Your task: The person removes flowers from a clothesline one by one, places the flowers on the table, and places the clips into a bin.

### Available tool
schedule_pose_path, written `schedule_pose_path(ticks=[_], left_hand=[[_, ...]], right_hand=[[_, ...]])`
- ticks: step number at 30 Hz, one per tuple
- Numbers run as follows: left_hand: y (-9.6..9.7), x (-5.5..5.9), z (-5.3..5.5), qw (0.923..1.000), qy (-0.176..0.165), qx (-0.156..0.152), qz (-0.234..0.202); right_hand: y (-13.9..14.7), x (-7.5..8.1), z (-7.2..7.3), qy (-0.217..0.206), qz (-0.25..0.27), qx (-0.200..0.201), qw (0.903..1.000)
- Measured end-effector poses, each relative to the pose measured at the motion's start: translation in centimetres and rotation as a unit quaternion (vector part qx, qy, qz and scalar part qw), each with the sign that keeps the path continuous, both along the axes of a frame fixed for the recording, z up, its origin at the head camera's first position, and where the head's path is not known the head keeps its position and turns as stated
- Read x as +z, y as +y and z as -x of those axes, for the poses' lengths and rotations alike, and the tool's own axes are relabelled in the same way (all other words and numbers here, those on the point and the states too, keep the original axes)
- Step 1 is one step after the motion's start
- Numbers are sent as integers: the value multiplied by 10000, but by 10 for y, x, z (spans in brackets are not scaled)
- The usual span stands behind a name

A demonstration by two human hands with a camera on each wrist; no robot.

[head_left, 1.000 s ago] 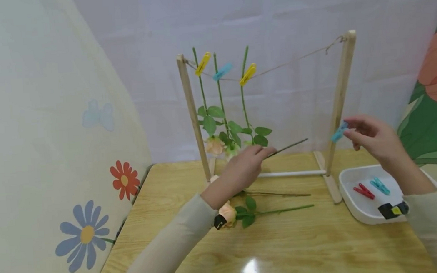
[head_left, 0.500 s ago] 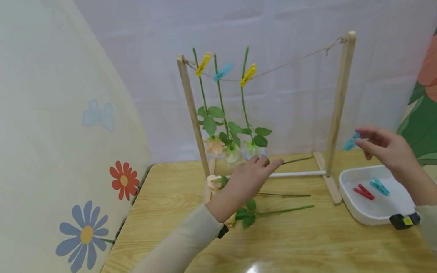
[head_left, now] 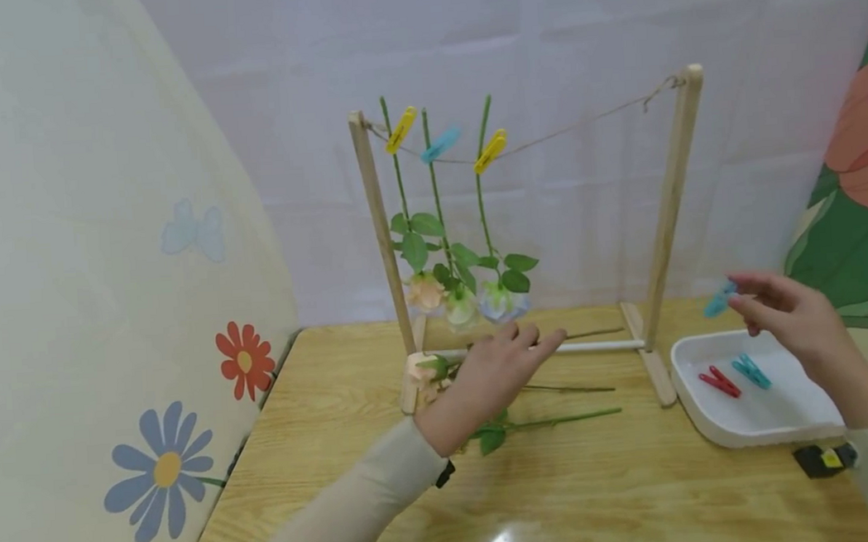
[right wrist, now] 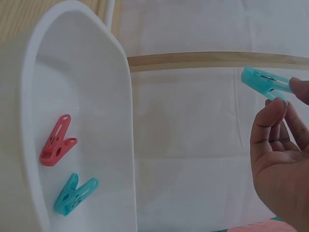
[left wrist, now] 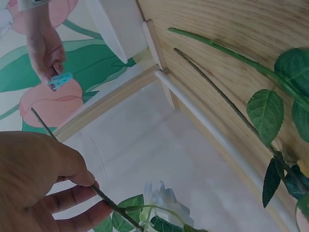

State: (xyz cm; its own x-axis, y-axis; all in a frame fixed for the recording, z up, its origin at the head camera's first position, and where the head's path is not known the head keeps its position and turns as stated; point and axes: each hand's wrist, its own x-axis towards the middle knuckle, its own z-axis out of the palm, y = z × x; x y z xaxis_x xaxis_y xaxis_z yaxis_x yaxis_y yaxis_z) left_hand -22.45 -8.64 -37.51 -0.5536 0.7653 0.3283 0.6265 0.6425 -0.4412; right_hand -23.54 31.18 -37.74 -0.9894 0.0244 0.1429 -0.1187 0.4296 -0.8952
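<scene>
My left hand [head_left: 494, 375] pinches the thin dark stem [left wrist: 108, 201] of a flower between thumb and fingers, low in front of the wooden rack. The stem's bare end points right. A peach rose [head_left: 420, 370] shows just left of that hand. Two more stems, one brown [head_left: 575, 388] and one green [head_left: 570, 419], lie on the table, partly hidden by my left hand and forearm. Over the far side of the white tray, my right hand [head_left: 795, 315] holds a light-blue clothespin [right wrist: 265, 83] by its handle ends, between thumb and fingers.
Three flowers hang head down from the rack's string [head_left: 582, 123], clipped by a yellow clothespin [head_left: 401, 130], a blue one [head_left: 440, 144] and another yellow one [head_left: 490, 151]. In the white tray [head_left: 700, 420] lie a red clothespin [right wrist: 58, 141] and a teal one [right wrist: 75, 194].
My left hand has lowered toward the table with the stem, which now lies flatter. My right hand has moved right and down with the blue clothespin, away from the rack's right post.
</scene>
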Motion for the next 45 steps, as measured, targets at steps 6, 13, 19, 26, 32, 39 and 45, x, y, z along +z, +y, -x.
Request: schedule_pose_path(ticks=[6,13,19,26,32,39,45], left_hand=[[0,-4,-4,9997,100,85,197],[0,-11,-6,9995,47,112,292],[3,-17,-7,9983,89,223,540],[4,-24,-8,9984,29,164,537],[4,-30,-9,9980,6,190,603],[5,-37,-10,9965,-131,286,769],[6,-44,-9,9935,-232,481,1009]], right_hand=[[3,-8,-1,18,-259,-207,9994],[9,-13,-3,-181,-552,-450,9973],[15,-19,-7,-132,-684,-556,9960],[20,-25,-10,-154,-694,-658,9953],[24,-28,-10,-426,-822,-740,9929],[29,-31,-11,-537,-934,-738,9914],[33,-35,-12,-532,-1076,-735,9900]])
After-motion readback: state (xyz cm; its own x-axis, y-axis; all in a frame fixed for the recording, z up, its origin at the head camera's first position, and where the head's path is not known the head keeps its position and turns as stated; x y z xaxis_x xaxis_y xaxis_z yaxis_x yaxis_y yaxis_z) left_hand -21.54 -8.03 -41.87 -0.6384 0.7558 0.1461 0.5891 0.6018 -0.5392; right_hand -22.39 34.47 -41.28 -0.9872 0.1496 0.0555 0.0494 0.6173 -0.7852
